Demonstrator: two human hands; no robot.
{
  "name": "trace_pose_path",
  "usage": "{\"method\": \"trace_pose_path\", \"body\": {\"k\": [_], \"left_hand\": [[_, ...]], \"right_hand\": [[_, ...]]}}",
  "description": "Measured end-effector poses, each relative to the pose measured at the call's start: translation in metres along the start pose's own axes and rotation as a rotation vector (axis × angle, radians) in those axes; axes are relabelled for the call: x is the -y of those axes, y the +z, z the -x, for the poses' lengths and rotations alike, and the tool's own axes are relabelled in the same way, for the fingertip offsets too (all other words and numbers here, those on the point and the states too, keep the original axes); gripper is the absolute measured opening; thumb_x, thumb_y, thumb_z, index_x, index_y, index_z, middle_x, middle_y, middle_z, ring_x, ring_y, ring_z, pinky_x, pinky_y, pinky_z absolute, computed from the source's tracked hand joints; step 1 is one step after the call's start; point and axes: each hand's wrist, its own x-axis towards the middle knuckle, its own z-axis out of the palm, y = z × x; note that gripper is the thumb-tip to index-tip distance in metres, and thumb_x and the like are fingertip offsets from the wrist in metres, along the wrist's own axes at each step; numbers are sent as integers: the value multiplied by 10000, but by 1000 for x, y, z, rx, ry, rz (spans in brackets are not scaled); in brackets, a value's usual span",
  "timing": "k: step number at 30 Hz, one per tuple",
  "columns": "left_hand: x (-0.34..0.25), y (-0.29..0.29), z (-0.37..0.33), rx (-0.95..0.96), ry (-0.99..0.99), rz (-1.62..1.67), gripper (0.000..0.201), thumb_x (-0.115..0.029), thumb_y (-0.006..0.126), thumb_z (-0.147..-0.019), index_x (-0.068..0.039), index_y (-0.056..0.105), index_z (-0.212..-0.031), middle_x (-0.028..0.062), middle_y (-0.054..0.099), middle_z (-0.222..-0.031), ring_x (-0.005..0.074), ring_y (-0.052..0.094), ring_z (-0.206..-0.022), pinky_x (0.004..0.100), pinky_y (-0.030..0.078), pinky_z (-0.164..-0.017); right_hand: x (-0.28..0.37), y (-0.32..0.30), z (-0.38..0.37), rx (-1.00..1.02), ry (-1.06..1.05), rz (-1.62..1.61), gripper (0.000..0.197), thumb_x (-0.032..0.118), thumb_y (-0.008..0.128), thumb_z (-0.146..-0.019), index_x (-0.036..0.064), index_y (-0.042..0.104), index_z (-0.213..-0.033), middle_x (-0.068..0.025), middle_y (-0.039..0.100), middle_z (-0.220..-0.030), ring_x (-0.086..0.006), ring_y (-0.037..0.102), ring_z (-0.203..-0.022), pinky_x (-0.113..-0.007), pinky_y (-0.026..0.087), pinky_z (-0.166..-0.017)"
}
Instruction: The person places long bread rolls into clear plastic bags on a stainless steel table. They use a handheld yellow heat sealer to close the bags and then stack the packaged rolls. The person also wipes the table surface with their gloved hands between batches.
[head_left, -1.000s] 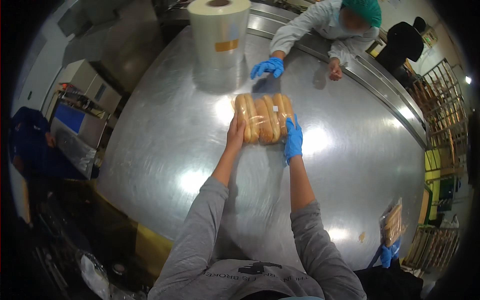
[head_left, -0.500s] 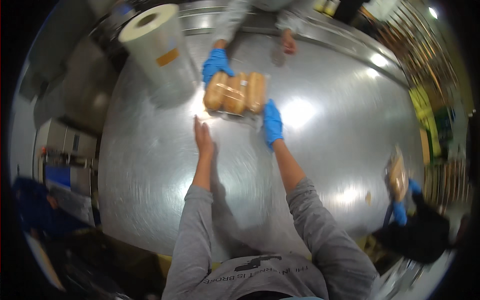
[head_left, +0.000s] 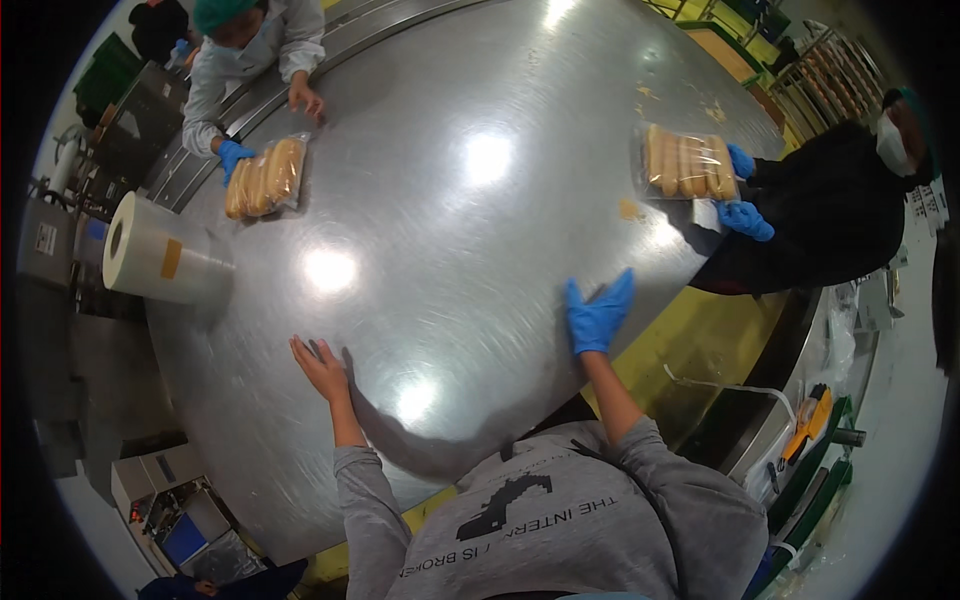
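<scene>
My left hand (head_left: 322, 370), bare, hovers over the near left part of the steel table (head_left: 450, 260) with its fingers stretched out and nothing in them. In a blue glove, my right hand (head_left: 600, 315) is spread wide near the table's right edge, also holding nothing. A clear bag of long bread rolls (head_left: 266, 180) is at the far left, where a co-worker's gloved hand (head_left: 232, 158) touches its side. Another bag of long bread rolls (head_left: 690, 163) is at the right, held by a second co-worker's blue-gloved hands (head_left: 745, 220).
A large roll of clear film (head_left: 160, 255) stands at the table's left edge. Bread crumbs (head_left: 632, 209) lie near the right bag. Beyond the right edge are a yellow floor (head_left: 660, 345) and an orange-handled tool (head_left: 808, 425). A rack (head_left: 830, 80) stands far right.
My view has swung to the right. My hands have drawn back from the bread bag in front of the far co-worker and moved apart. The right co-worker's bag now lies nearer the table's surface.
</scene>
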Motion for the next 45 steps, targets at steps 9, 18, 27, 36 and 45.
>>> {"method": "trace_pose_path", "body": {"k": [9,18,27,36,45], "left_hand": [[-119,91,63,37,25,275,528,-278,436,-926,51,333,-1325,213,326,-1379,317,322,-1284,381,249,-1065],[-376,235,67,662,-411,1011,616,-471,455,-895,-33,378,-1321,138,464,-1279,274,445,-1174,364,340,-987],[-385,254,8,1100,-601,905,744,-561,444,-856,-71,269,-1387,191,365,-1370,303,387,-1234,387,281,-1029],[-249,76,91,790,-636,1120,760,-397,633,-813,-21,276,-1368,146,469,-1265,214,463,-1166,311,377,-964],[-22,-113,223,-574,-932,1370,478,-270,532,-897,-36,361,-1276,118,508,-1201,231,521,-1092,374,462,-886]], "right_hand": [[-154,-31,-75,-216,276,-460,532,223,602,-836,-63,419,-1245,-227,454,-1234,-316,484,-1105,-376,391,-939],[-69,-105,-290,288,246,-518,481,374,598,-835,4,543,-1138,-54,607,-912,-193,560,-846,-318,470,-727],[-58,-10,-341,1448,374,-1027,429,304,614,-835,77,471,-1170,-59,533,-1024,-164,558,-902,-309,501,-757],[59,-35,-135,1254,238,-1113,624,266,662,-790,58,342,-1283,-112,472,-1151,-229,521,-1018,-350,481,-833],[243,19,184,2448,431,-697,583,463,549,-856,70,427,-1270,-122,514,-1190,-224,546,-1020,-357,468,-871]]}}
